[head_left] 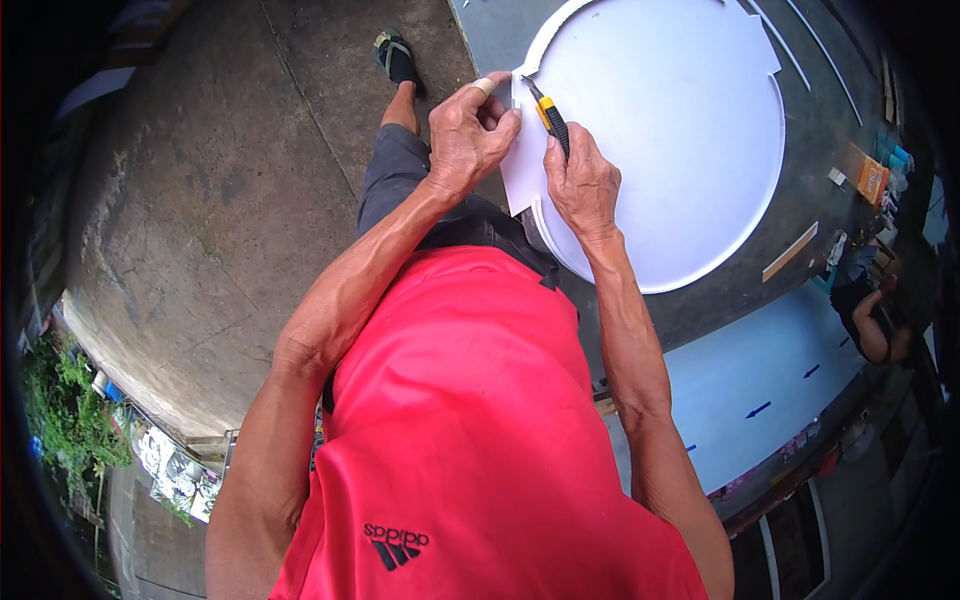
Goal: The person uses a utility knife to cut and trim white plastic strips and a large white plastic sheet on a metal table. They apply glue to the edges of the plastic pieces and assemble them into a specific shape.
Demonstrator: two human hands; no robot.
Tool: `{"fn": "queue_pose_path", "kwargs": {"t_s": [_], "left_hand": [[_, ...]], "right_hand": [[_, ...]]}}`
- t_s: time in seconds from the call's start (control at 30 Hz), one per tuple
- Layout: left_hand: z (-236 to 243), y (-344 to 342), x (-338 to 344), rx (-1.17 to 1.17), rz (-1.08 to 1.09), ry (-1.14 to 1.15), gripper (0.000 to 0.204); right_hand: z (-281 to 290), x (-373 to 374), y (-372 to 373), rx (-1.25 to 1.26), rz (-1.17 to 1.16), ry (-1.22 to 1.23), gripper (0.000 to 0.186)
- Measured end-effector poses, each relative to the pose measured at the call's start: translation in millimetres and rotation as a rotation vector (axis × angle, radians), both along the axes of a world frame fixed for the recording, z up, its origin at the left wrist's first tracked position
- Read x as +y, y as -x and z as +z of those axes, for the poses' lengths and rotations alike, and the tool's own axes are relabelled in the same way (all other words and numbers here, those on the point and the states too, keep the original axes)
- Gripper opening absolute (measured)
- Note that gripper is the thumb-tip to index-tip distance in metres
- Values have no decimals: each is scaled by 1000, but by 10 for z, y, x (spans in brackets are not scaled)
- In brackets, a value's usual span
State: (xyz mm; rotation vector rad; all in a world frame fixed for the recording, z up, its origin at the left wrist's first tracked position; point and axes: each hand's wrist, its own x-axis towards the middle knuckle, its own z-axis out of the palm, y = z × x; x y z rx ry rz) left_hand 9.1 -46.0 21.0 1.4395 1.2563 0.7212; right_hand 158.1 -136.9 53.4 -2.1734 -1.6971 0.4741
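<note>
The right hand (585,188) grasps a cutter (551,117), its tip at the white sheet (527,168) beside the white disc (680,150) on the desk (500,28). The left hand (470,135) touches the sheet's edge; whether it grips, I cannot tell.

On my feed: cutter (553,124) black and yellow. Disc (670,150) plain white, faintly lilac where shaded, rim (660,288) brighter white. Flap (526,172) white too, no pattern. Wrap (484,86) on a left-hand finger pale cream. Counter (725,300) dark grey. I get the shirt (470,370) as solid pinkish red, with a black logo (397,550) of slanted bars. Shorts (393,180) dark grey. Shoe (393,52) dark with a paler greenish strap. Floor (180,200) brown-grey, blotchy, crossed by thin dark lines. Sheet (720,370) pale blue, dark blue arrows printed on. Batten (790,252) tan, pale along one side. Box (873,181) orange, white marking. Plants (75,420) green.
</note>
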Motion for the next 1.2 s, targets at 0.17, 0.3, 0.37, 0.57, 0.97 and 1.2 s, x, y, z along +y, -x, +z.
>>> {"fn": "queue_pose_path", "kwargs": {"t_s": [0.17, 0.3, 0.37, 0.57, 0.97, 1.2], "left_hand": [[-4, 0, -2, -2, -1, 2, 43], [-6, 0, -3, -7, 0, 11, 43], [-13, -1, -6, -7, 3, 9, 44], [-35, 3, -6, -5, -5, 5, 44], [-15, -5, -8, -4, -1, 6, 44], [-33, -12, -11, -12, 1, 16, 44]], "right_hand": [[0, -5, 2, -1, -7, 6, 22], [-10, -8, 1, 2, -8, -17, 22], [-8, -8, -1, 6, -7, -14, 22], [-4, -2, -1, -4, -1, -7, 22], [10, -1, 3, 3, -5, -2, 22], [-18, -11, 0, -33, 15, -20, 21]]}}
